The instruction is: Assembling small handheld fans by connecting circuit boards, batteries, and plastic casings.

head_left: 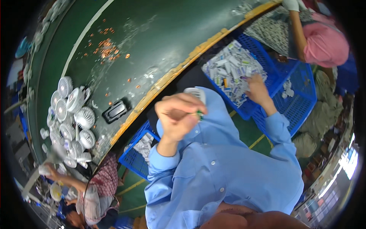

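My left hand (177, 116) is closed in front of my shirt, thumb and forefinger pinched beside a small green piece (200, 114). Just beyond its fingers shows a white ribbed fan head (196, 93), seemingly part of what the hand holds; any handle is hidden. Off to the right, my right hand (258, 91) reaches into a heap of small white pieces (230, 66), some with purple, green or orange marks. The heap fills a blue plastic basket (248, 108). Its fingertips are partly hidden at the pieces, so a grip cannot be made out.
A green workbench (164, 42) with a worn yellow edge bears white fans (68, 114), a black tray (115, 111) and scattered copper-coloured bits (106, 49). Other blue baskets (293, 99) stand right, and another (131, 158) under the bench. Co-workers sit at lower left and upper right.
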The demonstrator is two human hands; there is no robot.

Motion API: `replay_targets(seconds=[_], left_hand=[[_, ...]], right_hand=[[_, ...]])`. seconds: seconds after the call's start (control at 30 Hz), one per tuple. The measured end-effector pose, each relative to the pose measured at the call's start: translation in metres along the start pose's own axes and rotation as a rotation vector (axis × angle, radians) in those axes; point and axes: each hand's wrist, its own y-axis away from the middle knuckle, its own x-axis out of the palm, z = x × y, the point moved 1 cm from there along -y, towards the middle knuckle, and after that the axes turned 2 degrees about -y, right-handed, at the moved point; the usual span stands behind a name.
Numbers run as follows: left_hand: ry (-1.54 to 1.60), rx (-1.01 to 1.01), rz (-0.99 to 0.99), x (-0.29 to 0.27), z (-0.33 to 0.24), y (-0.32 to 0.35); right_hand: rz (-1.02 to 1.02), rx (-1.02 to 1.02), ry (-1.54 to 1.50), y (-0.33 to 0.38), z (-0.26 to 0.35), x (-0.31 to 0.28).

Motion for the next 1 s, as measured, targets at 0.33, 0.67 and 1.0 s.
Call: replay_targets(seconds=[0.33, 0.67, 1.0], left_hand=[[0.674, -0.026, -0.257, 0.013, -0.007, -0.031], [-1.179, 0.388, 0.032, 0.008, -0.022, -0.011], [-1.441, 1.029, 0.11, 0.013, -0.021, -0.01]], right_hand=[[0.081, -0.509, -1.489, -0.009, 0.161, 0.071], [-0.432, -1.085, -0.525, 0.019, 0.181, 0.038], [-0.43, -0.889, -0.855, 0.038, 0.178, 0.052]])
